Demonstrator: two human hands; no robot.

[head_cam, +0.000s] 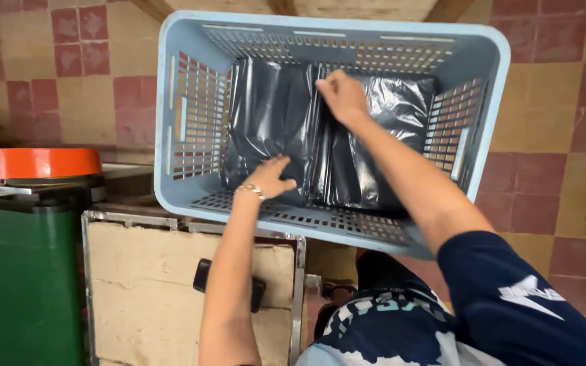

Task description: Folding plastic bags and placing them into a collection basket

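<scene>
I'm pressing my open left hand [270,177] flat and pinching with my right hand [342,96] on black plastic bags [276,115] beneath them, inside the blue basket [171,135] over red-and-tan floor tiles [69,74].

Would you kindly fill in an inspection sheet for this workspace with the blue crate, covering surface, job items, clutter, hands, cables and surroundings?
Surface: pale blue perforated plastic crate resting on a worn wooden case with metal edging.
Job's things: black plastic bags lying in two stacks inside the crate.
Clutter: orange roll of tape on a green bin at the side.
Hands: left hand, with a wrist bracelet, flat on the near stack; right hand pressing on the top edge of the far stack; neither clearly grips.
Cables: nothing seen.
Surroundings: red and yellow tiled floor; black handle on the case.
</scene>
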